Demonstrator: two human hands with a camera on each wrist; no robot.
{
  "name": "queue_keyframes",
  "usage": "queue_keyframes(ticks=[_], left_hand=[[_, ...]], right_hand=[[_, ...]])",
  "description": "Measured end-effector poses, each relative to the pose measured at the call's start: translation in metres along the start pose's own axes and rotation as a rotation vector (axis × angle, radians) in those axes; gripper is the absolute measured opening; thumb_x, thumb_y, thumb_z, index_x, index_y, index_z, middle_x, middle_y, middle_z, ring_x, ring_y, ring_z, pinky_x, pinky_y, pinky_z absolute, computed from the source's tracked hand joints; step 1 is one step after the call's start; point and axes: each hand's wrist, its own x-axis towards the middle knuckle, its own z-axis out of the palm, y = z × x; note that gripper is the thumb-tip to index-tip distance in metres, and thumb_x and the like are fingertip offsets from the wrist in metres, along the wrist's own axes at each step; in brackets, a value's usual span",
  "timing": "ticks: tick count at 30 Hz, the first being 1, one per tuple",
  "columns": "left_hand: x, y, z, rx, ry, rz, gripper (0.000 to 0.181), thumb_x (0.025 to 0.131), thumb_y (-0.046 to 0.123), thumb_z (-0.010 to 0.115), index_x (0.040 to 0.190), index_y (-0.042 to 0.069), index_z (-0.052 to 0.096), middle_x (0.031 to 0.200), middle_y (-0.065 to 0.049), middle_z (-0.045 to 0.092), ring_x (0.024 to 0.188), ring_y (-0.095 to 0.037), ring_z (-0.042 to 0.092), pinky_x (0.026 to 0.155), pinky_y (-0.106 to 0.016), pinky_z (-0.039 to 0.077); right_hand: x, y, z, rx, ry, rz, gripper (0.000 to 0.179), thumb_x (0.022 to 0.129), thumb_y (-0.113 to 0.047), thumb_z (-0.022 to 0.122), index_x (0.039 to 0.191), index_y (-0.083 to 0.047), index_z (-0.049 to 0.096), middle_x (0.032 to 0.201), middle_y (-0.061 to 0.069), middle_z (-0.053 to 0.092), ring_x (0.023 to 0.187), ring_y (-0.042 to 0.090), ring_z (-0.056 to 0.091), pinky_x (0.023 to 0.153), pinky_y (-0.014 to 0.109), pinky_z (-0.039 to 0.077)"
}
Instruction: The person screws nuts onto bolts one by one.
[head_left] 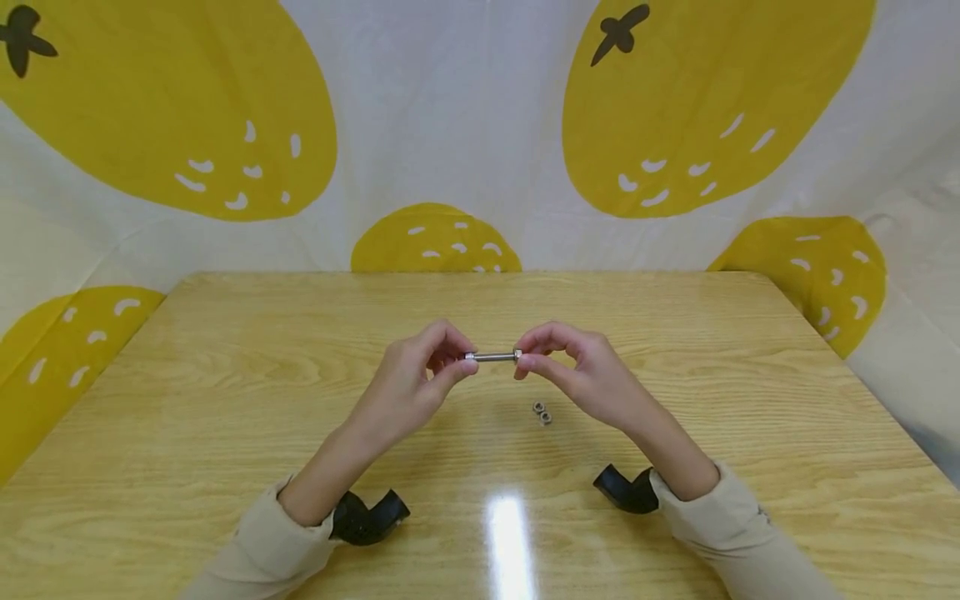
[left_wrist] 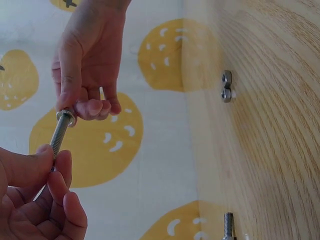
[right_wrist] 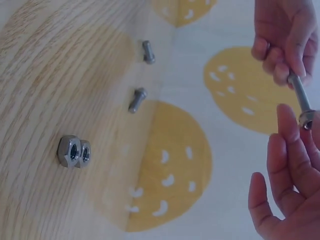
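Your left hand (head_left: 405, 379) pinches one end of a slim silver metal bolt (head_left: 493, 357), mid-frame in the head view; your right hand (head_left: 588, 367) pinches the silver hexagonal nut (head_left: 517, 356) opposite. Below, right of centre, two loose silver nuts (head_left: 542, 412) touch on the pale wood-grain worktop (head_left: 225, 400).

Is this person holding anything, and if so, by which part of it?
Yes, a metal bolt. The left grip pinches one end; the right grip pinches the other, at what looks like a nut.
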Motion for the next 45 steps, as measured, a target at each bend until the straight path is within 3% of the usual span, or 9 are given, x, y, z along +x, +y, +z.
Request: queue_keyframes(ticks=[5, 10, 14, 18, 22, 28, 38, 45], left_hand=[[-0.001, 0.0, 0.002, -0.004, -0.005, 0.009, 0.011, 0.086, 0.009, 0.065, 0.094, 0.006, 0.059, 0.08, -0.001, 0.064, 0.064, -0.011, 0.052, 0.058, -0.022, 0.046], [-0.001, 0.0, 0.003, -0.002, -0.018, 0.01, 0.011, 0.086, 0.01, 0.065, 0.095, 0.005, 0.059, 0.08, -0.003, 0.065, 0.064, -0.01, 0.051, 0.059, -0.022, 0.047], [-0.001, 0.0, 0.003, -0.001, -0.015, 0.009, 0.011, 0.086, 0.01, 0.065, 0.094, 0.005, 0.059, 0.081, -0.002, 0.065, 0.064, -0.01, 0.052, 0.059, -0.022, 0.047], [0.0, 0.0, 0.002, 0.003, -0.007, 0.01, 0.01, 0.086, 0.009, 0.065, 0.094, 0.006, 0.059, 0.079, -0.001, 0.064, 0.064, -0.011, 0.052, 0.059, -0.022, 0.047], [-0.001, 0.001, 0.0, 0.003, -0.003, 0.006, 0.011, 0.086, 0.009, 0.065, 0.095, 0.006, 0.059, 0.079, 0.0, 0.063, 0.065, -0.011, 0.052, 0.06, -0.022, 0.047], [-0.001, 0.0, 0.0, 0.003, -0.006, 0.011, 0.011, 0.086, 0.009, 0.065, 0.094, 0.005, 0.059, 0.079, -0.001, 0.064, 0.065, -0.011, 0.053, 0.06, -0.022, 0.048], [-0.001, 0.001, 0.001, 0.035, -0.01, 0.034, 0.012, 0.085, 0.007, 0.066, 0.094, 0.005, 0.059, 0.077, -0.002, 0.062, 0.066, -0.01, 0.05, 0.061, -0.022, 0.046], [-0.001, -0.001, 0.002, 0.038, -0.01, 0.05, 0.012, 0.085, 0.007, 0.066, 0.094, 0.004, 0.058, 0.077, -0.002, 0.063, 0.066, -0.009, 0.051, 0.061, -0.022, 0.046]], right_hand=[[0.001, 0.001, 0.003, -0.03, -0.026, 0.017, 0.016, 0.096, -0.017, 0.05, 0.092, -0.006, 0.061, 0.077, 0.001, 0.067, 0.08, 0.013, 0.059, 0.073, 0.028, 0.046], [0.003, 0.001, 0.007, -0.057, -0.031, 0.071, 0.031, 0.1, -0.021, 0.042, 0.081, -0.008, 0.061, 0.072, 0.0, 0.066, 0.079, 0.014, 0.059, 0.071, 0.028, 0.044], [0.002, 0.001, 0.003, -0.087, -0.021, 0.089, 0.032, 0.101, -0.026, 0.041, 0.087, -0.008, 0.064, 0.079, 0.001, 0.068, 0.083, 0.015, 0.062, 0.075, 0.031, 0.048], [0.0, 0.0, -0.003, -0.117, -0.029, 0.027, 0.019, 0.092, -0.024, 0.059, 0.103, -0.009, 0.063, 0.093, 0.0, 0.066, 0.091, 0.018, 0.059, 0.08, 0.032, 0.048], [-0.001, 0.0, -0.005, -0.121, -0.031, -0.053, 0.027, 0.084, -0.016, 0.07, 0.108, -0.01, 0.061, 0.099, -0.003, 0.064, 0.096, 0.02, 0.056, 0.085, 0.031, 0.046], [-0.001, 0.001, -0.003, -0.145, 0.001, -0.137, 0.018, 0.083, -0.01, 0.069, 0.1, -0.011, 0.064, 0.096, -0.004, 0.064, 0.095, 0.014, 0.057, 0.085, 0.03, 0.047], [-0.001, 0.002, -0.001, -0.14, -0.027, -0.147, 0.005, 0.088, -0.011, 0.063, 0.091, -0.015, 0.065, 0.089, -0.006, 0.063, 0.087, 0.009, 0.057, 0.085, 0.033, 0.047], [0.002, 0.003, 0.004, -0.094, -0.055, -0.104, 0.021, 0.096, -0.013, 0.051, 0.082, -0.011, 0.067, 0.083, -0.003, 0.065, 0.083, 0.011, 0.056, 0.074, 0.028, 0.047]])
